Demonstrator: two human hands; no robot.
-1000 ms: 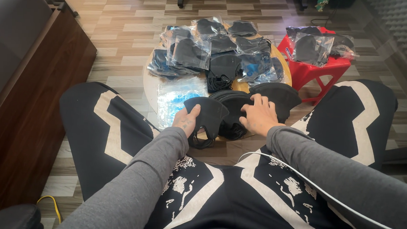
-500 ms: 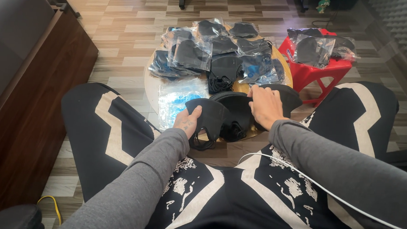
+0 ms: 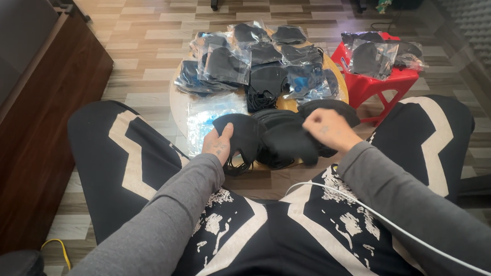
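My left hand (image 3: 218, 145) grips the left edge of a black face mask (image 3: 244, 137) at the near rim of a small round wooden table (image 3: 177, 105). My right hand (image 3: 328, 130) pinches another black mask (image 3: 289, 140) and lifts it off a loose pile of black masks (image 3: 328, 108). Clear bags of black masks (image 3: 248, 59) cover the far half of the table.
A red plastic stool (image 3: 375, 85) stands to the right of the table with several bagged masks (image 3: 373, 55) on it. A dark wooden cabinet (image 3: 34, 120) runs along the left. My legs in black and cream trousers flank the table. A white cable (image 3: 394, 227) crosses my right sleeve.
My right hand has slid from the middle of the pile to the right and closed on a mask, pulling it up. My left hand has shifted slightly on its mask.
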